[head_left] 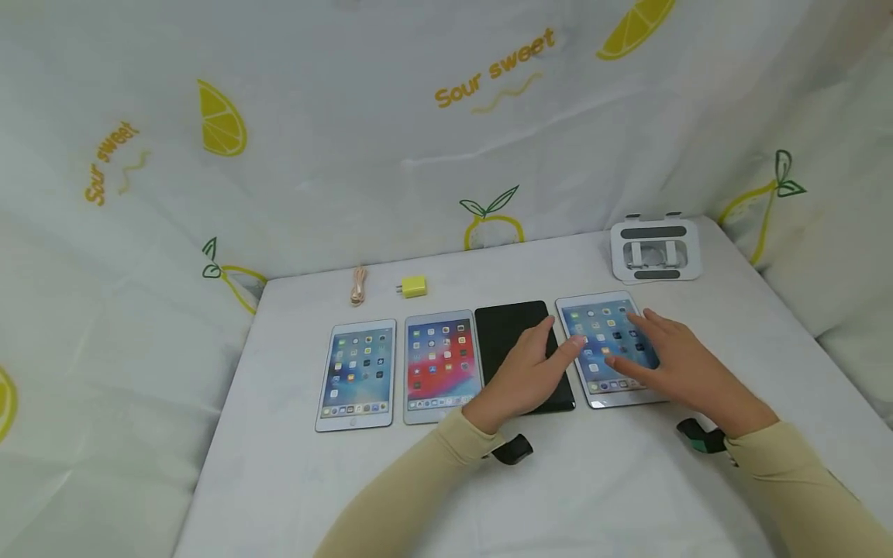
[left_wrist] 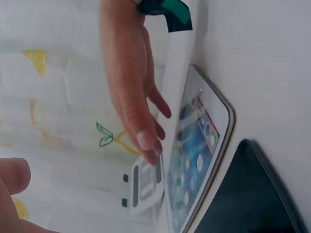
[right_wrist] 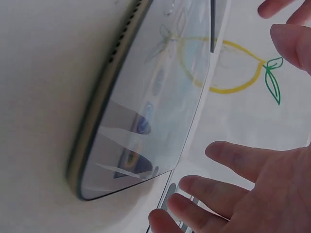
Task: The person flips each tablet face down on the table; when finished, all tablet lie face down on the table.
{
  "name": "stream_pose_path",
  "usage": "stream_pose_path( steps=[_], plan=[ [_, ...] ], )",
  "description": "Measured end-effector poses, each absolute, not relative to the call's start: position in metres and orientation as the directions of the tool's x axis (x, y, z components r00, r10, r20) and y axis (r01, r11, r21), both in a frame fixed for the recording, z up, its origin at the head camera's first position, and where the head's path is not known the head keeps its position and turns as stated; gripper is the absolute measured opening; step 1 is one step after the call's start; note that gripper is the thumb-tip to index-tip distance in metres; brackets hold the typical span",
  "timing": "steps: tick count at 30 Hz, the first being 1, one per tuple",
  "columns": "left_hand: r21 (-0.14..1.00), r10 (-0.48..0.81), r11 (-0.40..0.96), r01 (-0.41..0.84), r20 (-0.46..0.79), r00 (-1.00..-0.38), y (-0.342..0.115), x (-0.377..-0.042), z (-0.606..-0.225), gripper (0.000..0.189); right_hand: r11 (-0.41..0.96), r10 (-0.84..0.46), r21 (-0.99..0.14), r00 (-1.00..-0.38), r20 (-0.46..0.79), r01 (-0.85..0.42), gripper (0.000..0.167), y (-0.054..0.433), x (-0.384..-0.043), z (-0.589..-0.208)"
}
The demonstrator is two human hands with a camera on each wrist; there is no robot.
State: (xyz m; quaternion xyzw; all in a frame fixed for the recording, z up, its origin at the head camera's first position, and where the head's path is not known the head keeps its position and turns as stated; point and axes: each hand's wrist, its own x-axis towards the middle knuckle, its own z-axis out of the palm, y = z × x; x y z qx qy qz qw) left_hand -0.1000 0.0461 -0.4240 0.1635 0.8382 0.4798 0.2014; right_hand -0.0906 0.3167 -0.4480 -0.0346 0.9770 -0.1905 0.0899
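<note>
A white-framed tablet (head_left: pixel 601 337) with a lit home screen lies face up at the right end of a row. Over its right side hovers my right hand (head_left: pixel 673 364), fingers spread and nothing in them; the right wrist view shows those fingers (right_wrist: pixel 233 162) apart from the glass. My left hand (head_left: pixel 525 373) hangs above a black tablet (head_left: pixel 501 329), its thumb reaching over the lit tablet's left edge in the head view. That black tablet is partly hidden by the hand, and its face shows no picture. The left wrist view catches both hands raised above the table.
Two more white tablets, one with a red-blue screen (head_left: pixel 441 356) and one with a blue screen (head_left: pixel 357 368), continue the row leftward. Behind them lie a bundled cable (head_left: pixel 359 287) and a yellow charger plug (head_left: pixel 414 287). A folded white stand (head_left: pixel 656 249) sits at the back right.
</note>
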Motion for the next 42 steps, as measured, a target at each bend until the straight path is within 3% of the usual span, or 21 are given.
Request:
stream_pose_path(
  steps=[8, 14, 23, 42],
  plan=[
    [0.887, 0.460, 0.441, -0.137, -0.355, -0.814, 0.076, -0.106, -0.425, 0.082, 0.936, -0.085, -0.352, -0.982, -0.167, -0.021, 0.104, 0.315, -0.090, -0.447],
    [0.873, 0.427, 0.442, -0.206, -0.407, -0.808, 0.083, -0.104, -0.429, 0.081, 0.926, -0.100, -0.378, -0.978, -0.186, -0.023, 0.101, 0.309, -0.088, -0.450],
    [0.889, 0.384, 0.395, -0.233, -0.390, -0.837, 0.086, -0.103, -0.430, 0.081, 0.913, -0.112, -0.407, -0.975, -0.193, -0.025, 0.092, 0.308, -0.084, -0.445],
    [0.930, 0.260, 0.194, -0.313, -0.356, -0.898, 0.092, -0.101, -0.433, 0.068, 0.910, -0.082, -0.415, -0.971, -0.226, 0.020, 0.096, 0.308, -0.080, -0.446]
  ],
)
